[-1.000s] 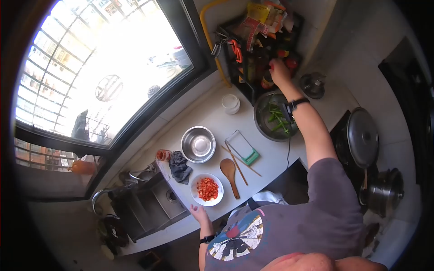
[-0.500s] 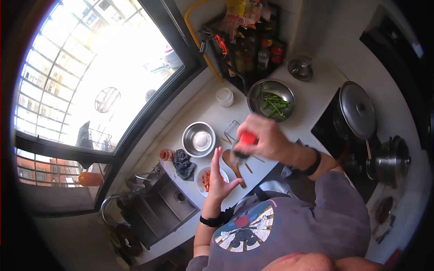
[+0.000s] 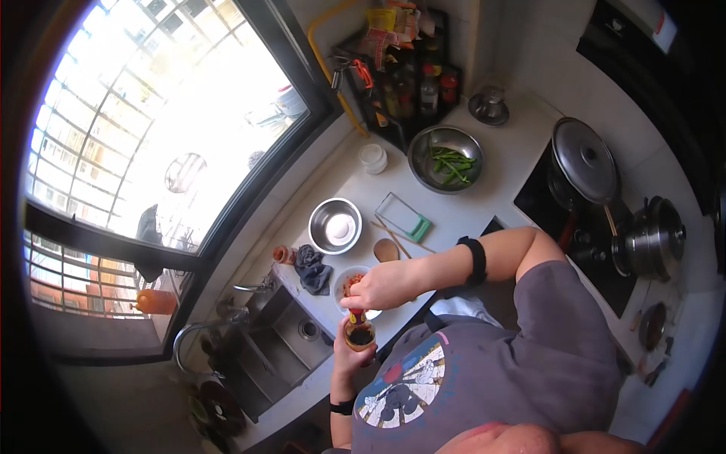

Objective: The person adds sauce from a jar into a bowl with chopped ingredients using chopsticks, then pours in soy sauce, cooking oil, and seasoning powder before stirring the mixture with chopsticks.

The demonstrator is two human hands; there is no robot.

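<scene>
My left hand is wrapped around a small glass sauce bottle with dark contents, over the counter's front edge. Fingers of my right hand are closed on the bottle's red cap; whether the cap is loose cannot be seen. Just beyond, partly hidden by my right hand, sits a white bowl holding chopped red pieces. A wooden spoon lies behind my right hand, beside chopsticks and a green-handled rack-like tool.
A steel bowl and a dark cloth lie near the sink. Farther back stands a steel basin with green peppers. On the right, a lidded pan and a pot occupy the stove.
My right hand has brought the bottle left and down toward my body. My left hand, open before, has closed around the bottle, and my right fingers are now at its cap.
</scene>
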